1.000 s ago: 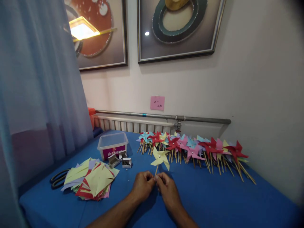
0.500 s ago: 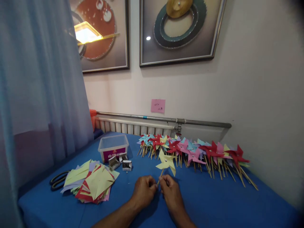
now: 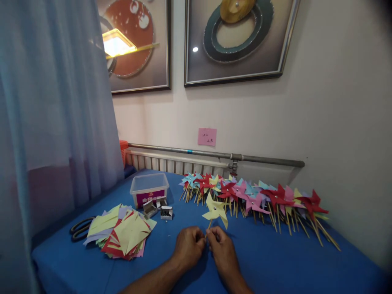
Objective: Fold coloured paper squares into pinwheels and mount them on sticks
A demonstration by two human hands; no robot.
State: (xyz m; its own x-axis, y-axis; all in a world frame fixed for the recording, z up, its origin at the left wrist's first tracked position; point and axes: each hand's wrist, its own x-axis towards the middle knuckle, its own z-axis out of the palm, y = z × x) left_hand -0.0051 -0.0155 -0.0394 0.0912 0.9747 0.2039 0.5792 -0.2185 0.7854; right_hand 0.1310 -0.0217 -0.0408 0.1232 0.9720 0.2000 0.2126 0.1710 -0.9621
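A pale yellow paper pinwheel (image 3: 215,209) on a thin wooden stick stands up between my hands, with a pin at its centre. My left hand (image 3: 189,246) is closed round the lower end of the stick. Just above, my right hand (image 3: 222,247) pinches the same stick between thumb and fingers. Beyond them a long row of finished pinwheels (image 3: 254,201) in red, pink, blue, yellow and purple lies along the back. To the left is a pile of cut paper squares (image 3: 128,234), with black-handled scissors (image 3: 81,229) partly under it.
A clear plastic tub (image 3: 149,185) with a purple label stands behind small open boxes, one a box of dark pins (image 3: 166,212). All rest on a blue tablecloth (image 3: 263,261). A radiator pipe (image 3: 211,154) runs along the wall, and a curtain (image 3: 61,102) hangs at left.
The view has shifted slightly, so the surroundings sit a little further right. Both hands keep their hold on the yellow pinwheel's stick, almost unmoved.
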